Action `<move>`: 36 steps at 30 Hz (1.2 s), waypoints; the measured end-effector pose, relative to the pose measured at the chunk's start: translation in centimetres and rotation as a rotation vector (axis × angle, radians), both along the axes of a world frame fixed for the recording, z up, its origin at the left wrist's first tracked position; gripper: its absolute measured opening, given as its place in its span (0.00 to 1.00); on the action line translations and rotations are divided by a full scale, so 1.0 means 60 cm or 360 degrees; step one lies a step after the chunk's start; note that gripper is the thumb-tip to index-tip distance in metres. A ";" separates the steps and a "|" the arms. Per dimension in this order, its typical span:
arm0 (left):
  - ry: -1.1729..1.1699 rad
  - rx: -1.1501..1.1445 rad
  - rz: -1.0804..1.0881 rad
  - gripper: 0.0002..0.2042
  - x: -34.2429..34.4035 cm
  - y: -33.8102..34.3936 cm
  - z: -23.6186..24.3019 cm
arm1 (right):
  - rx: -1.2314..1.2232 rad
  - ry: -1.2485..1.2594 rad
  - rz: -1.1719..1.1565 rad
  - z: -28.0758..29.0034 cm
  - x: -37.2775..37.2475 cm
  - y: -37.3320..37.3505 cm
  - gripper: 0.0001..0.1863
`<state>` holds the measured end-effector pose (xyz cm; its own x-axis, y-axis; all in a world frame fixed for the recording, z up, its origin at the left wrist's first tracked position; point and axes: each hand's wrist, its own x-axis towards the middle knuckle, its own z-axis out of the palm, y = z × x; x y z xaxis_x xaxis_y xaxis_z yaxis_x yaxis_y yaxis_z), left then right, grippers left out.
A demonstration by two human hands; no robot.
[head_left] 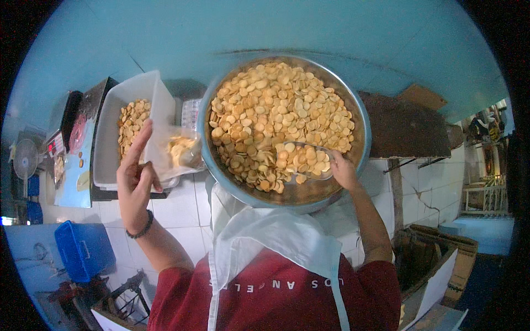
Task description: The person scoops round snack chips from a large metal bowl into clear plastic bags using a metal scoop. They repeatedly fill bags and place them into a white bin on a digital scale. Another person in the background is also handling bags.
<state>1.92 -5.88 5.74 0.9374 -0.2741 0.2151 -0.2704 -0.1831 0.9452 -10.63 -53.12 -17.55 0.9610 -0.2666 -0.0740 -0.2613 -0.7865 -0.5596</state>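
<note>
A large round metal basin (pixel 313 193) sits in front of me, heaped with small round yellow biscuits (pixel 265 105). My right hand (pixel 344 170) grips a clear scoop (pixel 324 176) at the basin's right side; biscuits fill it, low over the heap. Left of the basin, my left hand (pixel 136 185) has its index finger stretched upward and its thumb apart. A clear plastic bag (pixel 190 144) with some biscuits inside spreads from these fingers toward the basin's rim. The hand appears to hold the bag's edge, though the exact grip is partly hidden.
A white plastic tub (pixel 107 132) with biscuits stands behind my left hand. Farther left are a scale with a red display (pixel 56 146) and a fan (pixel 26 158). A blue crate (pixel 83 251) lies lower left. A dark board (pixel 406 126) borders the right; cardboard boxes (pixel 461 267) stand lower right.
</note>
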 end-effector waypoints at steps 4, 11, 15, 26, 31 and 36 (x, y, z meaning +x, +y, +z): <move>0.0123 0.0206 -0.0274 0.32 0.045 -0.029 -0.026 | -0.0102 -0.0507 0.0203 0.108 0.040 0.004 0.14; 0.0050 0.0642 -0.0603 0.30 0.063 -0.116 -0.097 | -0.0452 -0.0181 0.0297 0.395 0.106 0.091 0.12; -0.0214 0.0661 -0.0572 0.31 0.048 -0.148 -0.120 | -0.1035 -0.0083 0.0521 0.472 0.145 0.175 0.11; 0.0062 0.0235 -0.0181 0.27 0.071 -0.077 -0.071 | -0.1307 -0.0119 0.0166 0.454 0.123 0.149 0.12; -0.0303 -0.0018 0.0398 0.25 0.105 0.067 0.036 | -0.1327 0.0315 0.0286 0.234 0.095 0.039 0.17; -0.0929 0.0459 0.0732 0.13 0.125 0.169 0.028 | -0.1202 0.0978 0.0504 0.038 0.047 0.001 0.20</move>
